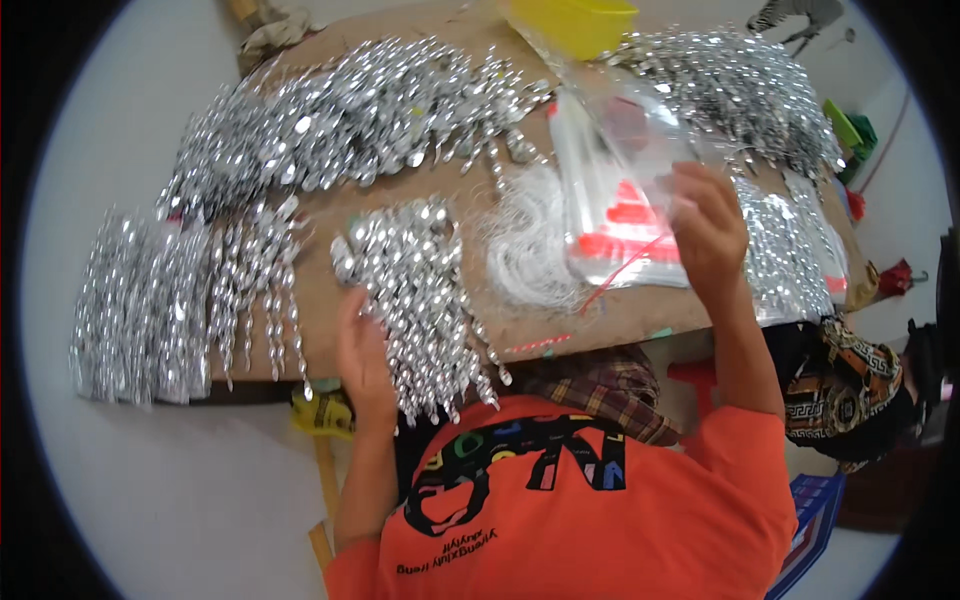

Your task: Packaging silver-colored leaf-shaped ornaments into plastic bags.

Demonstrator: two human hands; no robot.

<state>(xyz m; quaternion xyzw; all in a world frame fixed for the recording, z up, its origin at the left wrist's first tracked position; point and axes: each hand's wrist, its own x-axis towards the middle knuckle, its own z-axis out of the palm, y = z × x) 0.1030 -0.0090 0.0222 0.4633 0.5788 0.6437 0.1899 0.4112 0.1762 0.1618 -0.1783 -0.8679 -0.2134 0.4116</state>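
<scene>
A bundle of shiny silver strands (415, 290) lies left of centre on a brown counter (615, 322), its long axis running from the far side toward the seated person, loose ends dangling past the near edge and slanting slightly right. The left hand (366, 350) rests against the bundle's left side, fingers extended, its grip partly hidden. The blurred right hand (712, 225), fingers half-curled, is raised by clear plastic bags (600, 215); whether it grasps anything cannot be told.
</scene>
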